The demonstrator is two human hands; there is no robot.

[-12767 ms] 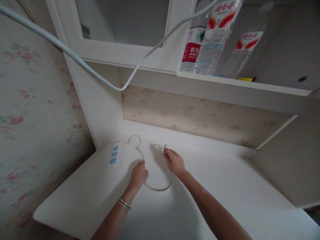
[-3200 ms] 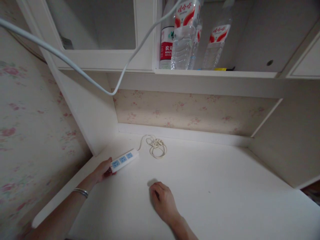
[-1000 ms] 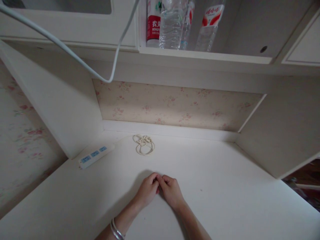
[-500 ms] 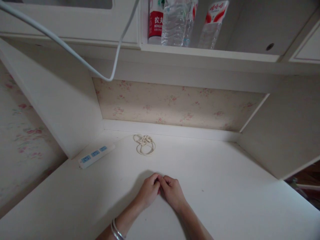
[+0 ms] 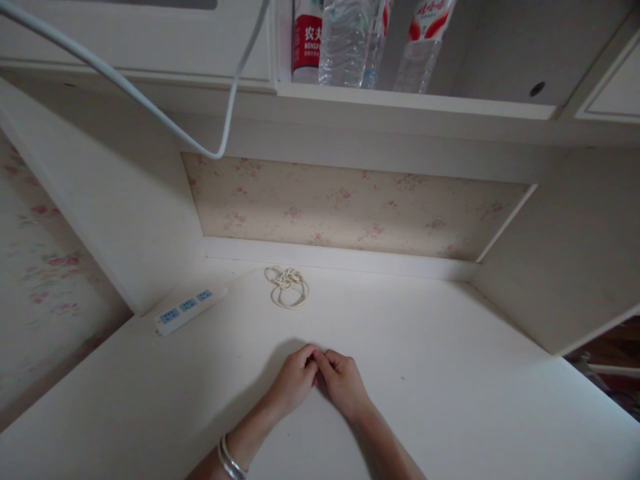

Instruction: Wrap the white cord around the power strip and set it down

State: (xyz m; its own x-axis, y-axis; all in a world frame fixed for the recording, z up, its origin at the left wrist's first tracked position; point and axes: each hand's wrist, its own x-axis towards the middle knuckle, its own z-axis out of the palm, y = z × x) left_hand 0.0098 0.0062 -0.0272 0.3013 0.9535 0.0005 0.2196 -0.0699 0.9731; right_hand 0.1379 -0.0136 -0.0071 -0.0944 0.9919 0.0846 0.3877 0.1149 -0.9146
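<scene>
My left hand (image 5: 293, 381) and my right hand (image 5: 344, 381) meet above the front middle of the white desk (image 5: 440, 340). Both have their fingers curled inward, and the thumbs touch at the tips. No object shows between them, though the undersides of the fingers are hidden. Silver bangles (image 5: 230, 457) circle my left wrist. Beyond the hands lies a bundled cream cord (image 5: 290, 288). To its left is a white power strip (image 5: 184, 312) with blue socket panels.
A shelf (image 5: 425, 101) overhangs the desk's back and holds several plastic bottles (image 5: 345, 43). A pale bent rod or cable (image 5: 150, 117) hangs across the upper left. Side panels (image 5: 565, 253) close off both ends, with flowered wallpaper (image 5: 345, 203) behind.
The view has shifted very slightly, so the scene sits a little further left and higher. My hands keep the same closed pose together.
</scene>
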